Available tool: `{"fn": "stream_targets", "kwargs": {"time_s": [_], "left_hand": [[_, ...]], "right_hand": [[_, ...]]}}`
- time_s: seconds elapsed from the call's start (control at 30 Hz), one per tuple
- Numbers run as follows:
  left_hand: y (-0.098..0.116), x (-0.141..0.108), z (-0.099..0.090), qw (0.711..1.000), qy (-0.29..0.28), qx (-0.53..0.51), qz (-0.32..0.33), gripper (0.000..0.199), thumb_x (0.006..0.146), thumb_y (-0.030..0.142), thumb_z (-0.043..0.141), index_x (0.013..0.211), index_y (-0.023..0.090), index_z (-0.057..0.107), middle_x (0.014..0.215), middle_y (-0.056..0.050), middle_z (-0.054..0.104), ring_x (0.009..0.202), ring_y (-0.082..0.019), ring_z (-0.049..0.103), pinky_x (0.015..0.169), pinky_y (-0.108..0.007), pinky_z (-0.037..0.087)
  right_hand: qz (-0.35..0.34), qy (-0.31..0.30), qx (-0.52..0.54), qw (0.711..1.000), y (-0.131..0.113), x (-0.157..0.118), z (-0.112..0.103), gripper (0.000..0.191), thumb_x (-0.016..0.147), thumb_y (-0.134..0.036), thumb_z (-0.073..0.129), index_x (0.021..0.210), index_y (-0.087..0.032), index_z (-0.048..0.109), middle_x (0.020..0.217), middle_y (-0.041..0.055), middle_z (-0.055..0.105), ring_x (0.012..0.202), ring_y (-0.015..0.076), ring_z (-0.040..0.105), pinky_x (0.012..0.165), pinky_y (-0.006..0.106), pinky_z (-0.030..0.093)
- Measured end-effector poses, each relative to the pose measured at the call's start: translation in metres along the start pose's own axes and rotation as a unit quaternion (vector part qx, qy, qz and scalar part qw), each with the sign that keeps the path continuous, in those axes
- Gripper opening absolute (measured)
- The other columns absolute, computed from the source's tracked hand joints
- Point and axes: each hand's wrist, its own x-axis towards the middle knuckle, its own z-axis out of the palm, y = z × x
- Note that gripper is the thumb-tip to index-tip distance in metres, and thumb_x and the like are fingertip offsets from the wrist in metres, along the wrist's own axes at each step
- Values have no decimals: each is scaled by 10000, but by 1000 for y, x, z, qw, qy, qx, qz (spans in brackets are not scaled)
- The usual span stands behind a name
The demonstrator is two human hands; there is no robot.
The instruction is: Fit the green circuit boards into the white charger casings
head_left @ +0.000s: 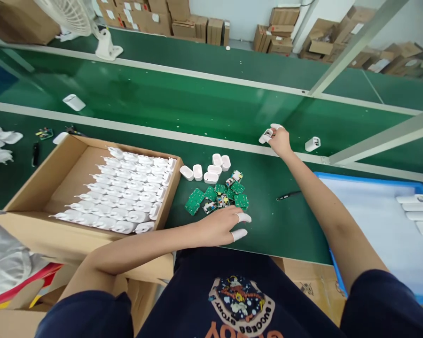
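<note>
My right hand (280, 139), with white finger cots on it, is stretched far out to the bench's back rail and pinches a small white plastic housing (266, 136). A dark opening shows in that housing. Close to my body, my left hand (221, 226) hovers or rests just in front of a heap of green circuit boards (229, 192). Its cotted thumb and finger are apart, with nothing between them. Several white plastic caps (211, 177) stand on the green bench behind the boards.
At left a cardboard box (56, 197) holds rows of white housings (127, 192). On the right lies a blue-rimmed tray (373, 178) with several white housings (418, 206). A black pen-like tool (287, 195) lies between. Loose housings (312, 143) sit along the back; a white fan (107, 44) stands behind.
</note>
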Motion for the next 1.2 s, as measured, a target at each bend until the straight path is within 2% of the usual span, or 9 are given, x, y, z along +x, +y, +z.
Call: {"fn": "stream_targets", "kwargs": {"time_s": [0.13,0.27,0.4,0.5,0.77,0.83,1.0,1.13,1.2], "left_hand": [[2,0,-1,999,-30,13,-2,274,891,296,534,1104,137,602,961,-91,652,926,-232,603,814,-324,496],[2,-1,3,998,-55,10,0,270,883,291,543,1095,139,614,928,-79,651,896,-223,607,781,-307,490],[2,0,3,998,-56,6,-4,255,886,288,530,1073,140,621,926,-74,651,895,-217,604,796,-305,485],[2,1,0,998,-52,0,-19,239,888,287,523,1051,144,624,939,-72,652,898,-217,600,794,-305,477],[0,2,4,988,-49,-128,-70,249,863,277,551,1058,151,641,968,-85,667,940,-224,604,857,-343,459],[0,4,4,943,-36,-299,-139,317,854,355,574,1092,153,631,998,-92,676,947,-219,618,865,-357,466],[-1,8,3,687,-27,-698,-201,556,787,609,599,1100,150,633,1173,-156,639,1045,-237,611,928,-412,442],[4,7,4,657,-34,-740,-140,516,727,565,701,999,128,671,1082,-146,671,1023,-257,615,955,-448,425],[6,7,2,655,1,-746,-122,490,698,480,765,1041,146,664,1070,-116,671,1001,-233,617,965,-431,424]], "right_hand": [[-30,0,-39,999,-1,1,0,512,768,-311,652,1187,-45,526,1257,270,490,1096,334,552,995,549,411],[-148,-47,-51,987,-26,-43,-1,580,851,-474,578,1226,-37,513,1376,284,369,1287,346,391,1083,520,297],[-276,-189,-33,942,-65,-112,6,399,787,-435,693,1091,-182,640,1104,112,608,1055,266,562,945,449,472],[-342,-260,-21,903,-85,-149,12,260,798,-310,693,1031,-199,672,1073,108,618,1018,275,559,850,439,514],[-321,-184,54,927,-85,-166,-20,98,880,-245,603,968,-219,637,938,59,611,875,211,602,747,384,527],[-282,-140,94,944,-87,-182,-41,86,871,-221,621,956,-230,628,906,35,608,802,178,611,698,347,524],[-379,16,82,922,-104,-231,-76,276,814,-171,679,1078,-238,632,891,45,637,810,197,620,684,352,526],[-522,34,42,851,-115,-247,-76,300,889,-190,560,1187,-170,589,877,76,690,822,214,648,702,370,549],[-514,46,53,855,-118,-248,-72,320,888,-180,558,1207,-169,571,867,74,694,797,211,652,686,368,550]]}}
